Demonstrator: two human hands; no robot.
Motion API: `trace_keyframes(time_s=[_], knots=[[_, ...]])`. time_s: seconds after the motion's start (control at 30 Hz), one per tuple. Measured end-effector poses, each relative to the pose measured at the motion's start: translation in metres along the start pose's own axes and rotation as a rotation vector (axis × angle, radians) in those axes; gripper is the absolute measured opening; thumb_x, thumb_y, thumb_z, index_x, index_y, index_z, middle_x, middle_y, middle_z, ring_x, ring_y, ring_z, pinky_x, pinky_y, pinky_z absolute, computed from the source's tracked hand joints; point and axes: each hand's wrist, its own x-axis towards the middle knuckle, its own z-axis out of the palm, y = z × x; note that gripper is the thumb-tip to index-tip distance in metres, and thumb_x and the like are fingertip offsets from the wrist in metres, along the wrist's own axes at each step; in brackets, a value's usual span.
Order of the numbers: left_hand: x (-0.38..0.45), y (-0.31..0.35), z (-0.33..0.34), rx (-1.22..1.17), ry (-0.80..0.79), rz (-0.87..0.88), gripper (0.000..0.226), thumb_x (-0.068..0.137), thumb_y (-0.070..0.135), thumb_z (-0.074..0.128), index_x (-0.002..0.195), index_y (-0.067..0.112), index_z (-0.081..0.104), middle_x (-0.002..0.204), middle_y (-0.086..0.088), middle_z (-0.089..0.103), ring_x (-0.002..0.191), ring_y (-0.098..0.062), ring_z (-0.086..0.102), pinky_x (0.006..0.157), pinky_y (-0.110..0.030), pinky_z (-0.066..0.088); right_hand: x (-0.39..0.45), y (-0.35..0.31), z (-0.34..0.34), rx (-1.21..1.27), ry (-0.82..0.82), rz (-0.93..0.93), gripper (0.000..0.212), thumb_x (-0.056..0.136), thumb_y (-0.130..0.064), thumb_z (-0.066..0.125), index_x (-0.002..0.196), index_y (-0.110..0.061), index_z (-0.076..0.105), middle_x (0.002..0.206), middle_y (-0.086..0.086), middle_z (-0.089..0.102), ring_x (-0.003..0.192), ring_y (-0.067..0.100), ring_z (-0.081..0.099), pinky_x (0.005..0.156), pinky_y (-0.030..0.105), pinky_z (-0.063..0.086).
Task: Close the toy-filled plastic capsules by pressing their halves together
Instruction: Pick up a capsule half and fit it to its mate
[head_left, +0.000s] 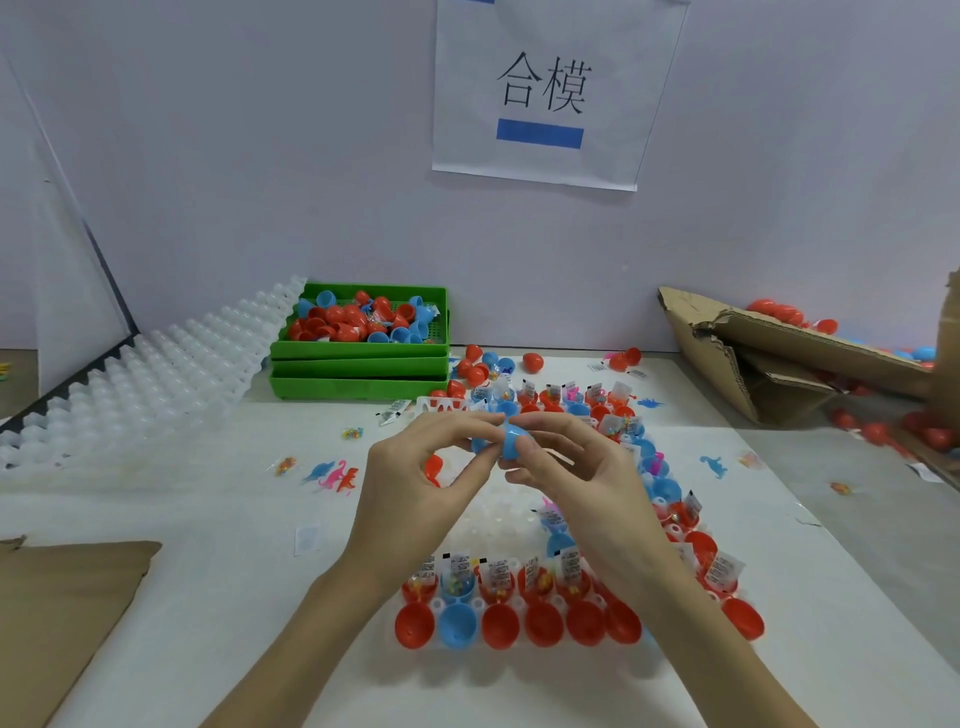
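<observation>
Left hand and right hand pinch a blue capsule at frame centre, mid-closure; next, squeeze its halves shut

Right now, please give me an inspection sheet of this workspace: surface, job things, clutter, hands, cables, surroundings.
Surface: white table, with brown cardboard at its near left corner.
Job's things: blue capsule held above the table; white tray with open red and blue halves holding toy packets.
Clutter: loose plastic dinosaurs; stray halves near the green bins; stacked empty trays.
Hands: left hand and right hand both pinch the blue capsule.
Cables: nothing seen.
Surroundings: wall sign; torn cardboard box with capsules on the right.
</observation>
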Motion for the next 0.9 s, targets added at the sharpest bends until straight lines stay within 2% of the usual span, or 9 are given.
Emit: trace_keyframes(time_s=[0.13, 0.3, 0.5, 0.63, 0.8, 0.9], knots=[[0.0014, 0.001, -0.0007, -0.168, -0.002, -0.134, 0.033, 0.085, 0.023, 0.082, 0.116, 0.023, 0.07, 0.111, 0.016, 0.077, 0.108, -0.01, 0.073, 0.092, -0.024, 0.059, -0.0012, -0.0006, 0.001, -0.043, -0.001, -0.025, 0.024, 0.088, -0.045, 0.076, 0.111, -0.038, 0.077, 0.11, -0.009, 0.078, 0.102, 0.014, 0.076, 0.084, 0.017, 0.057], [0.0008, 0.0006, -0.0006, -0.191, -0.01, -0.115, 0.036, 0.085, 0.032, 0.077, 0.12, 0.024, 0.078, 0.116, 0.015, 0.077, 0.116, -0.007, 0.069, 0.095, -0.018, 0.055, -0.0016, -0.0008, 0.001, -0.043, 0.027, -0.053, 0.021, 0.091, -0.043, 0.073, 0.111, -0.037, 0.078, 0.108, -0.008, 0.078, 0.103, 0.014, 0.075, 0.085, 0.016, 0.057], [-0.0007, 0.002, 0.001, -0.144, -0.07, -0.092, 0.044, 0.086, 0.034, 0.073, 0.131, 0.031, 0.072, 0.128, 0.017, 0.072, 0.126, -0.006, 0.063, 0.101, -0.021, 0.053, -0.0006, 0.0001, -0.0001, -0.041, 0.074, -0.048, 0.019, 0.092, -0.038, 0.073, 0.109, -0.038, 0.078, 0.106, -0.008, 0.079, 0.101, 0.012, 0.076, 0.084, 0.014, 0.056], [-0.0002, 0.0014, -0.0002, -0.12, -0.028, -0.078, 0.044, 0.083, 0.032, 0.077, 0.127, 0.027, 0.074, 0.123, 0.013, 0.074, 0.119, -0.008, 0.067, 0.101, -0.025, 0.055, -0.0018, -0.0012, 0.0001, -0.038, 0.029, -0.055, 0.019, 0.092, -0.039, 0.073, 0.111, -0.038, 0.077, 0.109, -0.009, 0.078, 0.105, 0.012, 0.075, 0.086, 0.014, 0.056], [-0.0005, 0.0024, 0.0003, -0.124, 0.017, -0.065, 0.041, 0.081, 0.03, 0.078, 0.122, 0.023, 0.077, 0.117, 0.012, 0.076, 0.102, -0.01, 0.073, 0.089, -0.024, 0.06, -0.0037, -0.0021, 0.001, -0.008, -0.003, -0.048, 0.021, 0.093, -0.04, 0.071, 0.113, -0.037, 0.077, 0.112, -0.008, 0.078, 0.108, 0.012, 0.074, 0.087, 0.014, 0.055], [-0.0009, 0.0018, 0.0002, -0.132, 0.034, -0.062, 0.04, 0.08, 0.026, 0.08, 0.12, 0.02, 0.077, 0.114, 0.011, 0.077, 0.102, -0.01, 0.074, 0.089, -0.023, 0.06, -0.0034, -0.002, 0.002, 0.016, -0.007, -0.03, 0.023, 0.091, -0.042, 0.071, 0.112, -0.038, 0.078, 0.113, -0.008, 0.078, 0.109, 0.013, 0.073, 0.087, 0.015, 0.056]])
